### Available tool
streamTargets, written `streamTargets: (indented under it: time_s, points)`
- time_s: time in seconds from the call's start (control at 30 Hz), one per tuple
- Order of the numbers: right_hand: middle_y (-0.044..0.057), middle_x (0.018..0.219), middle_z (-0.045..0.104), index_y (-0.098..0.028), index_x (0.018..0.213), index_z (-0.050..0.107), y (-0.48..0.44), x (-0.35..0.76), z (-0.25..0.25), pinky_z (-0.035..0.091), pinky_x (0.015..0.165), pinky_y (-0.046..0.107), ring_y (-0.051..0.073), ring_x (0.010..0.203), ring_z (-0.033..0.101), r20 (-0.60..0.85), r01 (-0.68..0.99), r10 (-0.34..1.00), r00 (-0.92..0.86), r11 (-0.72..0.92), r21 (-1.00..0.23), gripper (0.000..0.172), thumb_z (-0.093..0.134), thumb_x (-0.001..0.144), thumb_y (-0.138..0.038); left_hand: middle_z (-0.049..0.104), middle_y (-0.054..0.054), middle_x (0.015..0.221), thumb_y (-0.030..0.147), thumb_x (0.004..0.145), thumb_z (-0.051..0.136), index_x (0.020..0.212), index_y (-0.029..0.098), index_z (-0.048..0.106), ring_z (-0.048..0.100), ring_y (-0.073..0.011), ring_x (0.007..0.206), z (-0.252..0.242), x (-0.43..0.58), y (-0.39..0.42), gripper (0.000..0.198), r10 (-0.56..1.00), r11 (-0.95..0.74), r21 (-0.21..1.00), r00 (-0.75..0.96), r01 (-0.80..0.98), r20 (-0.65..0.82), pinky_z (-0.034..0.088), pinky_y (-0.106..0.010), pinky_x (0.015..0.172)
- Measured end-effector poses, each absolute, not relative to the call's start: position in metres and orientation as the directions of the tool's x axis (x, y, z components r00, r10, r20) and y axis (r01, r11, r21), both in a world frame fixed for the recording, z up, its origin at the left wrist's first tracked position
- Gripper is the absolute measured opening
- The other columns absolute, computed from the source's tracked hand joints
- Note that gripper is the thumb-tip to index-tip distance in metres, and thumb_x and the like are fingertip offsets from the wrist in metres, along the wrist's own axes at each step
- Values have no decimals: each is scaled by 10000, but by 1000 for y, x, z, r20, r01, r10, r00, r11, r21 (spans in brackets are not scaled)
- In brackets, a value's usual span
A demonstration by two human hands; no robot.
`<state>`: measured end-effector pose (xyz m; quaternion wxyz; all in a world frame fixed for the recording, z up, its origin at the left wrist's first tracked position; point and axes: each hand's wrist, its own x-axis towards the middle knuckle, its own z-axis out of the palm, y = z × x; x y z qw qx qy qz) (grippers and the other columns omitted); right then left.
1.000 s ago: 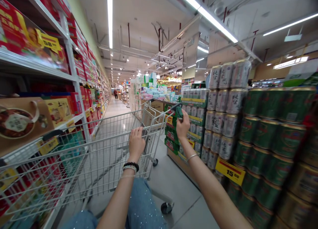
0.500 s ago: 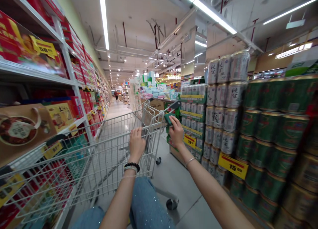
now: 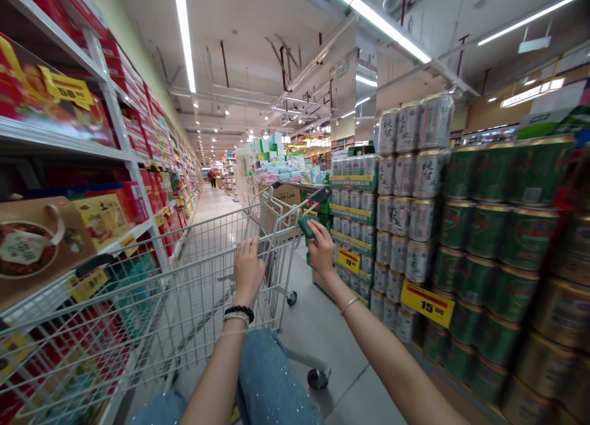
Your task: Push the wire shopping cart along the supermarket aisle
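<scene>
A wire shopping cart (image 3: 152, 289) stands in a supermarket aisle, angled to the left in front of me. My left hand (image 3: 247, 270) is closed over the cart's rear top rim. My right hand (image 3: 321, 248) is closed on the cart's green push handle (image 3: 308, 222). The left wrist carries dark and pearl bead bracelets, the right wrist a thin bangle. My knee in sparkly blue denim (image 3: 270, 376) shows below the arms.
Shelves of red and yellow gift boxes (image 3: 69, 166) line the left side. Stacked silver cans (image 3: 405, 191) and green cans (image 3: 498, 253) with yellow price tags stand close on the right. The aisle floor (image 3: 216, 200) runs ahead; a person (image 3: 212, 176) stands far down it.
My right hand has moved down and left with the green handle, and the view has shifted slightly along the can stacks. My left hand has stayed on the cart's rim.
</scene>
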<state>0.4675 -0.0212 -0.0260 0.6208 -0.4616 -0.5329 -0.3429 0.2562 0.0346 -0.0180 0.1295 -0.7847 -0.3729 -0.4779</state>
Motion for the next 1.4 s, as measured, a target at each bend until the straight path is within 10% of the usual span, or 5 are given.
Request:
streamTargets:
  time_s: [0.43,0.67,0.87,1.07,1.4]
  points:
    - [66,1201,660,-266,1330,590,-12,453,-7,460,985,365,213,1079,559,994,952,109,33,301,-65,600,447,793,-39,603,-145,1274,27,707,433,1265,126,541,522,-284,1246,-18,255,33,577,473,-684,162,263,712,841,327,-525,1176]
    - [82,1124,649,-264,1267,626,-7,470,14,455,953,422,235,1039,548,950,930,-58,306,231,-285,532,454,798,-82,600,-133,1284,15,711,421,1264,134,545,513,-273,1260,-20,256,32,580,480,-677,178,245,715,842,318,-520,1185]
    - [68,1131,661,-267,1251,631,-10,460,1,456,951,408,233,1053,538,989,959,34,141,245,-145,533,453,788,-72,611,-106,1267,10,699,422,1247,165,553,522,-267,1253,-20,256,32,585,476,-676,183,233,713,848,325,-521,1183]
    - [86,1111,661,-238,1217,644,-12,468,23,444,927,417,250,1001,528,957,943,-59,284,196,-268,479,457,801,-93,609,-117,1274,8,703,419,1247,161,554,522,-272,1253,-21,256,33,581,463,-675,175,226,717,857,346,-519,1169]
    - [56,1157,682,-236,1159,672,-26,467,4,430,952,392,236,1052,519,986,969,107,129,199,-148,493,460,767,-25,608,-138,1279,21,699,423,1255,123,556,523,-274,1251,-17,256,29,581,486,-682,191,242,706,840,321,-511,1186]
